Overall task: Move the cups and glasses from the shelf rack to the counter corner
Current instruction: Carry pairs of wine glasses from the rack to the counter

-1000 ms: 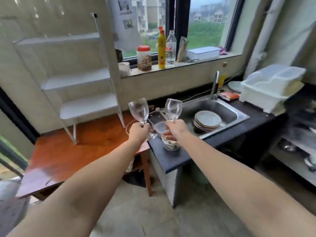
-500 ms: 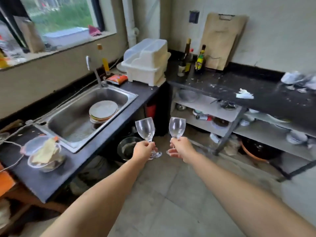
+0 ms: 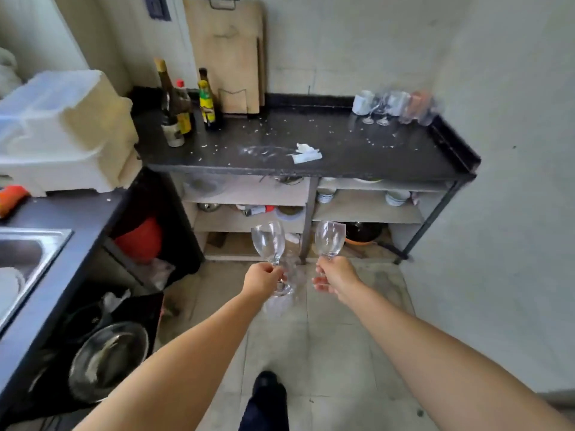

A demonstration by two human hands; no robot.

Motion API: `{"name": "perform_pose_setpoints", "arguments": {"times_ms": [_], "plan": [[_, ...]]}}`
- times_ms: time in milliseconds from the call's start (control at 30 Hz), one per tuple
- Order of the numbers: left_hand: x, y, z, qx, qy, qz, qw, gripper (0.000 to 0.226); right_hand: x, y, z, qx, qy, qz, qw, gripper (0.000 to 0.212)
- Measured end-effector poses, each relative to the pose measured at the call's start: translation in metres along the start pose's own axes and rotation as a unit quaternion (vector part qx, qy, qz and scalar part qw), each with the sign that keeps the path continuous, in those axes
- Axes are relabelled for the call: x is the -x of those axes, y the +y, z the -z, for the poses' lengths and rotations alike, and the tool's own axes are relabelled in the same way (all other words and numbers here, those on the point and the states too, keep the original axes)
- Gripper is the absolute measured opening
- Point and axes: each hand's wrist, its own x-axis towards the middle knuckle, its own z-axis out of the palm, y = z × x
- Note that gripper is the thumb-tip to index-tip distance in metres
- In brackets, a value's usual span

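My left hand grips the stem of a clear wine glass, held upright above the floor. In my right hand is a second clear wine glass, also upright and held by the stem. Both glasses are out in front of me, below and short of the black counter. At the counter's far right corner stand several cups and glasses, among them a white mug and stemmed glasses. The shelf rack is out of view.
Bottles and a wooden cutting board stand at the counter's back left; crumpled paper lies mid-counter. A white dish-drainer box and sink are on the left. Shelves with bowls run under the counter. My foot is on the tiled floor.
The view has swung right from the rack and window, past the sink, and now faces the black counter. Both hands kept hold of their wine glasses throughout.
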Motion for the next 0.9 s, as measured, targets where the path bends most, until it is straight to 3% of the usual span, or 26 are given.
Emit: {"name": "perform_pose_setpoints", "arguments": {"times_ms": [267, 367, 500, 900], "plan": [[-0.121, 0.090, -0.050, -0.077, -0.105, -0.063, 0.989, 0.029, -0.080, -0.061, 0.051, -0.084, 0.104, -0.009, 0.991, 0.013], [-0.150, 0.114, -0.079, -0.096, -0.133, -0.066, 0.984, 0.025, -0.103, -0.073, 0.077, -0.094, 0.132, -0.021, 0.987, 0.023], [-0.192, 0.150, -0.133, -0.117, -0.173, -0.067, 0.976, 0.031, -0.149, -0.093, 0.124, -0.107, 0.156, -0.028, 0.982, 0.017], [-0.331, 0.297, -0.282, -0.111, -0.147, -0.075, 0.980, 0.019, -0.317, -0.204, 0.289, -0.085, 0.167, -0.022, 0.982, 0.009]]}}
